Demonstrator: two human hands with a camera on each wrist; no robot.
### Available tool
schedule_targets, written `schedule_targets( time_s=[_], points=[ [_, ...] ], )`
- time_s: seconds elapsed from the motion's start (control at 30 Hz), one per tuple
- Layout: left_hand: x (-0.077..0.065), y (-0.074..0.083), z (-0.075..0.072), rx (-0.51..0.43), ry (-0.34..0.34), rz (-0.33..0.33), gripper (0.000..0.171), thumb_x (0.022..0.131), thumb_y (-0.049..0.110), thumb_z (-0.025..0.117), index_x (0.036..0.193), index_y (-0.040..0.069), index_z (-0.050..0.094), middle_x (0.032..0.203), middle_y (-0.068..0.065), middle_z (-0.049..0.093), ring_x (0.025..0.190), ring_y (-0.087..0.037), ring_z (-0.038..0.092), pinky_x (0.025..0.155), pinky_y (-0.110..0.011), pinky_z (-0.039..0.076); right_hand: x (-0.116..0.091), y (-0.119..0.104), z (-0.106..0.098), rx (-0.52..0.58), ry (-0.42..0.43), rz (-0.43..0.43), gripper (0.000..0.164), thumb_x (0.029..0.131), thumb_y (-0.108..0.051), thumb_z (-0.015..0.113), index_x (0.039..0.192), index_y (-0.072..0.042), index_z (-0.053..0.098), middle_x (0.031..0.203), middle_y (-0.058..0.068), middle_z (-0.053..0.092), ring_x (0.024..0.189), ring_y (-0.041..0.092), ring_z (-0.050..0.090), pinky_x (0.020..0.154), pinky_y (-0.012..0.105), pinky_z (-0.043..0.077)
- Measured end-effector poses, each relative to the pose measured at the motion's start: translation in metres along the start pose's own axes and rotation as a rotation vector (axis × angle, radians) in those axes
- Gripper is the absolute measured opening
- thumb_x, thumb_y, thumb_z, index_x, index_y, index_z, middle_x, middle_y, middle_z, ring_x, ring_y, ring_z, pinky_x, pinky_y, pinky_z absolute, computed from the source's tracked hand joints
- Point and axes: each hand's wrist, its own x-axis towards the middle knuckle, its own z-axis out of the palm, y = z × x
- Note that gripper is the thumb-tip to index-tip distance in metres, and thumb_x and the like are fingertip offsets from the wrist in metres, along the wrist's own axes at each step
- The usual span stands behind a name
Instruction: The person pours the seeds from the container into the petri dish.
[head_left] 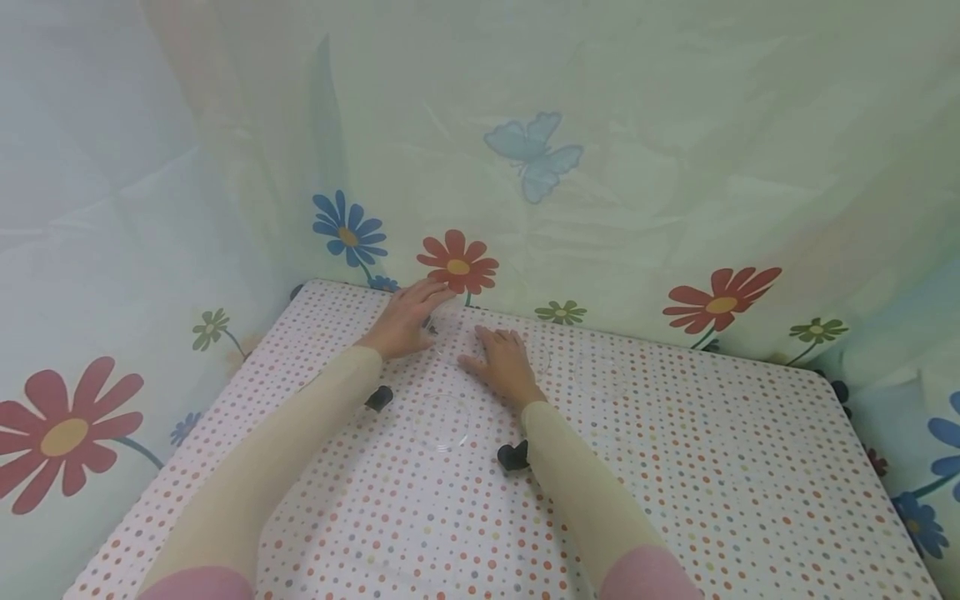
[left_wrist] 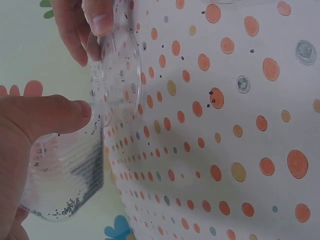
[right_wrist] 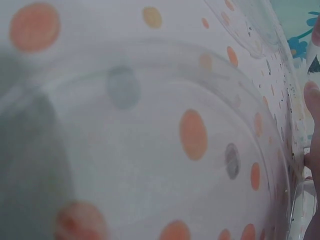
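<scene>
Round clear dish close in right-wrist view; left-wrist eight o'clock, grain-speckled clear container, faint from head, gripped by left hand; hold of right hand unclear.

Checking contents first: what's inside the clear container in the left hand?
Inside the clear container, small dark grains show through the wall, some clustered near the lower edge in the left wrist view. The left hand covers part of it, so contents there cannot be seen.

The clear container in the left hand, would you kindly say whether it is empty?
No, the left wrist view shows dark grains inside the clear container that the left hand holds.
</scene>
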Motion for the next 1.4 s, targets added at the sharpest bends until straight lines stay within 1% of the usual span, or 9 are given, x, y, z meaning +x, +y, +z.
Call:
schedule_targets(
  time_s=[0.27, 0.4, 0.57, 0.67, 0.8, 0.9, 1.07, 1.4],
  points=[
    [0.0033, 0.003, -0.0019, 0.038, -0.031, 0.026, 0.081, 0.071, 0.01, 0.073, 0.141, 0.024, 0.033, 0.147, 0.0, 0.033, 0.14, -0.023, 0.022, 0.112, -0.051, 0.023, -0.0001, -0.0009, -0.0029, 0.002, -0.007, -0.006, 0.075, 0.081, -0.064, 0.05, 0.142, -0.023, 0.033, 0.144, 0.002, 0.04, 0.137, 0.026, 0.027, 0.114, 0.051, 0.018],
    [0.004, 0.0038, -0.0017, 0.041, -0.034, 0.037, 0.082, 0.07, 0.01, 0.075, 0.14, 0.021, 0.035, 0.147, 0.0, 0.033, 0.14, -0.024, 0.022, 0.112, -0.051, 0.023, 0.0003, 0.0001, -0.0014, -0.008, -0.001, -0.01, 0.076, 0.08, -0.065, 0.05, 0.141, -0.023, 0.033, 0.143, 0.002, 0.041, 0.137, 0.026, 0.028, 0.114, 0.05, 0.018],
    [0.0056, 0.0035, 0.0, 0.079, -0.022, 0.068, 0.087, 0.066, 0.012, 0.08, 0.14, 0.019, 0.035, 0.146, -0.002, 0.035, 0.139, -0.024, 0.024, 0.111, -0.05, 0.025, 0.0022, 0.0028, 0.0015, -0.03, 0.011, -0.035, 0.076, 0.081, -0.065, 0.049, 0.141, -0.021, 0.034, 0.141, 0.003, 0.043, 0.135, 0.025, 0.032, 0.116, 0.045, 0.015],
    [0.0058, 0.0037, 0.0002, 0.09, -0.021, 0.072, 0.089, 0.064, 0.013, 0.082, 0.14, 0.02, 0.035, 0.146, -0.003, 0.036, 0.139, -0.024, 0.024, 0.111, -0.05, 0.025, 0.0031, 0.0034, 0.0021, -0.038, 0.013, -0.041, 0.076, 0.081, -0.065, 0.048, 0.141, -0.021, 0.034, 0.141, 0.002, 0.044, 0.135, 0.024, 0.033, 0.116, 0.043, 0.013],
    [0.0059, 0.0042, -0.0001, 0.101, -0.029, 0.069, 0.09, 0.064, 0.014, 0.082, 0.14, 0.021, 0.034, 0.146, -0.002, 0.035, 0.139, -0.023, 0.023, 0.111, -0.05, 0.025, 0.0032, 0.0034, 0.0017, -0.027, 0.012, -0.033, 0.076, 0.081, -0.065, 0.048, 0.141, -0.022, 0.034, 0.141, 0.002, 0.044, 0.135, 0.024, 0.032, 0.116, 0.044, 0.014],
    [0.0059, 0.0045, 0.0, 0.106, -0.026, 0.077, 0.09, 0.064, 0.014, 0.082, 0.14, 0.021, 0.034, 0.146, -0.002, 0.036, 0.139, -0.023, 0.024, 0.111, -0.05, 0.026, 0.0032, 0.0036, 0.0021, -0.018, 0.013, -0.025, 0.076, 0.081, -0.066, 0.048, 0.141, -0.022, 0.034, 0.141, 0.002, 0.043, 0.135, 0.024, 0.031, 0.116, 0.046, 0.015],
    [0.0061, 0.0034, 0.0015, 0.12, -0.016, 0.091, 0.091, 0.063, 0.015, 0.083, 0.14, 0.021, 0.034, 0.145, -0.001, 0.036, 0.139, -0.022, 0.023, 0.111, -0.05, 0.026, 0.0041, 0.0038, 0.0039, -0.022, 0.024, -0.028, 0.075, 0.081, -0.065, 0.05, 0.141, -0.022, 0.035, 0.141, 0.002, 0.044, 0.134, 0.024, 0.033, 0.116, 0.045, 0.014],
    [0.006, 0.0052, -0.0005, 0.121, -0.025, 0.104, 0.089, 0.065, 0.015, 0.082, 0.14, 0.022, 0.034, 0.146, 0.0, 0.036, 0.14, -0.021, 0.023, 0.112, -0.048, 0.025, 0.0037, 0.0035, 0.0036, -0.023, 0.017, -0.023, 0.075, 0.081, -0.065, 0.05, 0.141, -0.023, 0.034, 0.141, 0.001, 0.044, 0.135, 0.023, 0.032, 0.117, 0.045, 0.012]
  ],
)
